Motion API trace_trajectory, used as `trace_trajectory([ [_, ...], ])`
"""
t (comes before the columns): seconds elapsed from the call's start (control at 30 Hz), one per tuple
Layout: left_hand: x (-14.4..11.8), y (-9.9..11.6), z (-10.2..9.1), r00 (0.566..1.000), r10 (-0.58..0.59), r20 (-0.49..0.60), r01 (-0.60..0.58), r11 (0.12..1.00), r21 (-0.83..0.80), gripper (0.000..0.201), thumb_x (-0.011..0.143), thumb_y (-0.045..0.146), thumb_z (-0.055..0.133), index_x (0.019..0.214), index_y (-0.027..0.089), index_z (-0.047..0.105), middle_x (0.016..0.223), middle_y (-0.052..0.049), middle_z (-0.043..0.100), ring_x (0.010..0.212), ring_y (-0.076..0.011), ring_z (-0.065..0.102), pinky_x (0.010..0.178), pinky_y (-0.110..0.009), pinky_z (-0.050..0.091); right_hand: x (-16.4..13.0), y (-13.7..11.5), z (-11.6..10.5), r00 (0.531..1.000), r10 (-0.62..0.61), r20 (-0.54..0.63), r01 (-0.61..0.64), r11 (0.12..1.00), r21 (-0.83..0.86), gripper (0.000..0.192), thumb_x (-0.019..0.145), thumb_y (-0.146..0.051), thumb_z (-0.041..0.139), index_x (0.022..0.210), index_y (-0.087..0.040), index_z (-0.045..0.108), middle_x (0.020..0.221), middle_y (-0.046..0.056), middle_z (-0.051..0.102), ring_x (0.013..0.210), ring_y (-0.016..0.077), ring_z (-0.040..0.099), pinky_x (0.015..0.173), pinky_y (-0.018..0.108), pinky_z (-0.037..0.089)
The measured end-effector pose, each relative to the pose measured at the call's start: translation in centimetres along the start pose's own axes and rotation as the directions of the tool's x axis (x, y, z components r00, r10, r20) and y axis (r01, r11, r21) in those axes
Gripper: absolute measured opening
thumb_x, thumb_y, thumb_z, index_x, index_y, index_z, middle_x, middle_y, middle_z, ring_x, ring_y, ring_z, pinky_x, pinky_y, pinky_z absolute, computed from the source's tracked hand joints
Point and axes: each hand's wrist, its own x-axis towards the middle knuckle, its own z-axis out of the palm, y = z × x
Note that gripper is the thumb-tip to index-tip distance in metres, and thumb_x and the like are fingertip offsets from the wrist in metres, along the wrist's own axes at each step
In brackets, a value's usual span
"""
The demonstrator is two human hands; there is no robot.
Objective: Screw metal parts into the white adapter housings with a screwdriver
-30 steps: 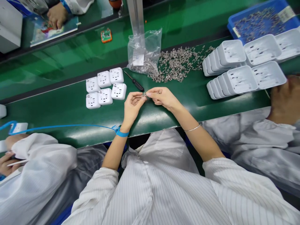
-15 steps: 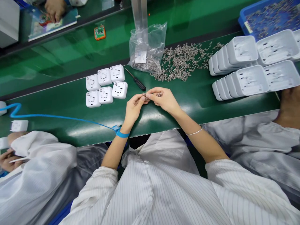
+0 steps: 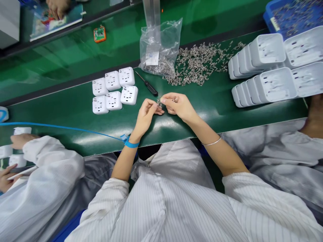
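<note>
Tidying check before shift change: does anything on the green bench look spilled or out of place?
Yes: small metal parts lie scattered loose on the bench beside their open plastic bag, not in a container. A screwdriver lies askew near them. The white socket covers sit in neat rows.

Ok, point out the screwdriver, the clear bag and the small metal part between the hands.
Screwdriver (image 3: pixel 150 89), head view, on its black handle.
Clear bag (image 3: pixel 161 43), head view, on the middle of the plastic.
Metal part (image 3: pixel 158 102), head view, on the bit showing between the fingertips of both hands.
</note>
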Motion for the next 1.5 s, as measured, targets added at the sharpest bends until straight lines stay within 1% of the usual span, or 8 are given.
trace_trajectory([
  [0.17,0.5,-0.3,-0.5,0.975,0.115,-0.188,-0.095,0.989,0.111,0.035,0.090,0.053,0.068,0.099,0.021,0.059,0.087,0.000,0.070,0.081,-0.0115,0.073,0.074,-0.023,0.061,0.0,0.1,0.2,1.000,-0.002,-0.014,0.003,0.999,0.046,0.043,0.070,-0.047,0.085,0.083,-0.012,0.064,0.047,-0.012,0.035,0.041,0.0013,0.024,0.039,0.019,0.015],
  [0.3,0.4,-0.2,-0.5,0.983,0.142,-0.115,-0.123,0.980,0.156,0.042,0.085,0.053,0.073,0.112,0.022,0.064,0.106,-0.005,0.074,0.102,-0.0150,0.072,0.087,-0.025,0.060,0.0,0.1,0.2,0.999,0.004,-0.039,-0.002,0.999,0.049,0.043,0.070,-0.047,0.086,0.084,-0.012,0.065,0.048,-0.011,0.036,0.041,0.0014,0.025,0.039,0.020,0.015],
  [0.43,0.3,-0.3,-0.2,0.993,0.106,-0.045,-0.095,0.975,0.201,0.043,0.080,0.053,0.078,0.107,0.021,0.068,0.111,-0.006,0.075,0.105,-0.0171,0.073,0.095,-0.030,0.058,0.0,0.2,0.2,0.999,0.017,-0.046,-0.015,1.000,0.025,0.042,0.071,-0.048,0.084,0.083,-0.013,0.064,0.049,-0.011,0.037,0.042,0.0016,0.025,0.039,0.020,0.016],
  [0.6,0.3,-0.5,-0.6,0.988,0.096,-0.121,-0.071,0.979,0.193,0.040,0.080,0.051,0.079,0.106,0.020,0.070,0.106,-0.006,0.077,0.099,-0.0172,0.074,0.094,-0.030,0.059,-0.1,0.2,0.2,0.997,0.006,-0.073,-0.007,1.000,-0.013,0.041,0.073,-0.048,0.083,0.084,-0.014,0.064,0.050,-0.011,0.036,0.041,0.0022,0.026,0.039,0.021,0.017],
  [0.8,0.2,-0.2,-1.0,0.983,0.116,-0.142,-0.085,0.974,0.210,0.039,0.081,0.048,0.079,0.109,0.021,0.076,0.107,-0.006,0.077,0.098,-0.0175,0.074,0.093,-0.031,0.059,-0.2,0.4,0.0,0.994,-0.028,-0.107,0.012,0.989,-0.149,0.036,0.078,-0.045,0.079,0.086,-0.013,0.065,0.053,-0.008,0.040,0.044,0.0035,0.031,0.042,0.022,0.022],
  [0.93,0.1,-0.1,-1.0,0.973,0.192,-0.125,-0.157,0.956,0.249,0.029,0.082,0.042,0.080,0.106,0.025,0.079,0.100,-0.003,0.076,0.093,-0.0148,0.073,0.086,-0.027,0.059,-0.3,0.6,-0.2,0.991,-0.082,-0.108,0.048,0.956,-0.288,0.033,0.082,-0.046,0.076,0.088,-0.015,0.066,0.055,-0.007,0.045,0.048,0.0051,0.036,0.046,0.022,0.026],
  [1.13,-0.3,0.1,-1.0,0.955,0.293,-0.047,-0.245,0.869,0.430,0.023,0.089,0.034,0.074,0.112,0.029,0.078,0.099,-0.002,0.074,0.093,-0.0128,0.068,0.084,-0.024,0.056,-0.6,0.6,-0.1,0.982,-0.159,-0.104,0.102,0.903,-0.417,0.028,0.087,-0.044,0.071,0.089,-0.016,0.067,0.058,-0.005,0.046,0.054,0.0073,0.041,0.052,0.022,0.030],
  [1.5,-0.2,0.0,-0.9,0.946,0.315,-0.077,-0.256,0.870,0.421,0.021,0.092,0.039,0.070,0.106,0.027,0.079,0.100,-0.002,0.074,0.094,-0.0145,0.069,0.084,-0.026,0.056,-0.5,0.9,-0.5,0.998,-0.038,-0.050,0.018,0.935,-0.353,0.034,0.084,-0.048,0.073,0.088,-0.015,0.066,0.053,-0.007,0.040,0.046,0.0052,0.033,0.044,0.022,0.023],
])
